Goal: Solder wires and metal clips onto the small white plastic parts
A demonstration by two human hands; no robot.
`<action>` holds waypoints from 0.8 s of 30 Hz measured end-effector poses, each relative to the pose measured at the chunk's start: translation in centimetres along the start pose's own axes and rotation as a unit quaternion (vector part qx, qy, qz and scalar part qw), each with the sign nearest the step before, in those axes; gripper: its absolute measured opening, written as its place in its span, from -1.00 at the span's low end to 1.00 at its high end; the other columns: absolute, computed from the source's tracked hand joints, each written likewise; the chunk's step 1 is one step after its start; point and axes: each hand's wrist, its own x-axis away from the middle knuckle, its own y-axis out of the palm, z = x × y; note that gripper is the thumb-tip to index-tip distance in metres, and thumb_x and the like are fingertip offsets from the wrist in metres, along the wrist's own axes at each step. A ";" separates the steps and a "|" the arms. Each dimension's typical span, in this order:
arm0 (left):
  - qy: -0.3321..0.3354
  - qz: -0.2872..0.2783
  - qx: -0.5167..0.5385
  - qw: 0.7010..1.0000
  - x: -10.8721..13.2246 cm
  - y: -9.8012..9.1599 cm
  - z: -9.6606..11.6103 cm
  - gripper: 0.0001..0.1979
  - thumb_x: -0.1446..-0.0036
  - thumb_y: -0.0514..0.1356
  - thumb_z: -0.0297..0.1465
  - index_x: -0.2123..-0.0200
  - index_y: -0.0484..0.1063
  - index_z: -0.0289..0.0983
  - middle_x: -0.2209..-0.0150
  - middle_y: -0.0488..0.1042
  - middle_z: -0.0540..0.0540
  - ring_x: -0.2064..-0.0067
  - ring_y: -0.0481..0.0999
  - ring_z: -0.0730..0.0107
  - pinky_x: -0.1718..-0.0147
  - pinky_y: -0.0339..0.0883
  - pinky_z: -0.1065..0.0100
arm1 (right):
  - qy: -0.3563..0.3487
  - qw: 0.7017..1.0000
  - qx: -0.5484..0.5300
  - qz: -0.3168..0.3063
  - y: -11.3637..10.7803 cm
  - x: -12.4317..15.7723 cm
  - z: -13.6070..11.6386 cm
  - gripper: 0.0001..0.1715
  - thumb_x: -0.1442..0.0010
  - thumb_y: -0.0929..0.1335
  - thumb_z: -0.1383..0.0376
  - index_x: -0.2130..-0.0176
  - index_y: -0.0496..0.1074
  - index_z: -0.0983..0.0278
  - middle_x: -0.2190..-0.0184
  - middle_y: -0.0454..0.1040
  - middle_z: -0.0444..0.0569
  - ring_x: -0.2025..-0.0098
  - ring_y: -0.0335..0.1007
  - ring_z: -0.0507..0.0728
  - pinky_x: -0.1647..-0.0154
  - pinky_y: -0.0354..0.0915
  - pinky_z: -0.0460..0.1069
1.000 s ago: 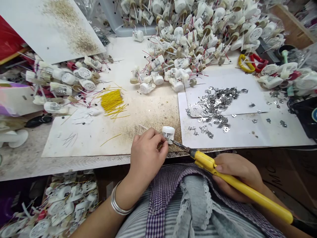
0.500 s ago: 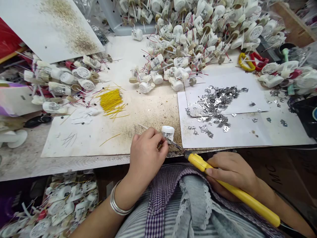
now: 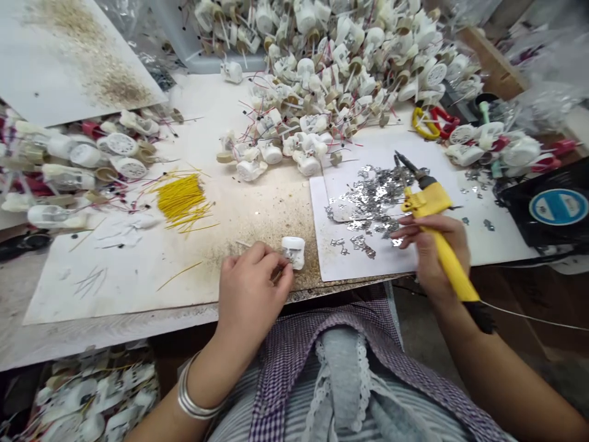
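Left hand [image 3: 253,301] pinched white plastic housing [image 3: 293,253] near tabletop [image 3: 276,209] edge. Right hand [image 3: 435,252] gripped yellow soldering iron [image 3: 426,199], tip up, above paper sheet [image 3: 363,264] with silver metal clips [image 3: 368,202].

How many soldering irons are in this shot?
1: the yellow-handled soldering iron, held in the right hand over the silver metal pieces. Another could be hidden among the piled white plastic parts.
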 end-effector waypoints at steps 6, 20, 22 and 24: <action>0.011 0.037 0.008 0.999 -2.5 0.0 -0.1 -0.86 -0.12 0.23 -0.35 0.48 0.45 -0.19 0.36 0.51 0.03 0.36 0.45 0.33 0.22 0.10 0.17 | -0.131 0.964 0.211 -0.091 0.6 -1.0 1.6 -0.72 -0.15 0.39 0.39 0.13 0.44 0.09 0.17 0.44 -0.05 0.19 0.47 0.18 0.21 0.45 0.12; 0.073 0.009 -0.026 0.997 1.3 -1.0 -1.4 -0.76 -0.22 0.18 -0.35 0.04 0.39 -0.23 0.21 0.57 -0.07 0.25 0.52 0.23 0.24 0.16 0.20 | -0.104 0.971 0.177 -0.127 2.4 -2.0 0.2 -0.73 -0.22 0.34 0.37 0.07 0.35 0.10 0.17 0.43 -0.05 0.19 0.47 0.16 0.20 0.45 0.07; 0.074 0.011 -0.040 0.996 2.2 -1.4 -1.9 -0.80 -0.23 0.18 -0.35 0.09 0.40 -0.24 0.27 0.58 -0.06 0.30 0.52 0.24 0.26 0.17 0.20 | -0.098 0.975 0.141 -0.143 3.2 -1.2 -0.8 -0.72 -0.22 0.36 0.36 0.07 0.34 0.09 0.13 0.44 -0.05 0.17 0.48 0.15 0.18 0.45 0.07; 0.084 0.006 -0.053 0.995 2.8 -1.9 -2.3 -0.88 -0.24 0.18 -0.36 0.17 0.43 -0.23 0.34 0.59 -0.02 0.35 0.52 0.26 0.28 0.17 0.21 | -0.094 0.975 0.105 -0.172 4.3 -0.2 -1.6 -0.70 -0.22 0.36 0.37 0.06 0.33 0.08 0.13 0.44 -0.07 0.17 0.48 0.13 0.19 0.46 0.05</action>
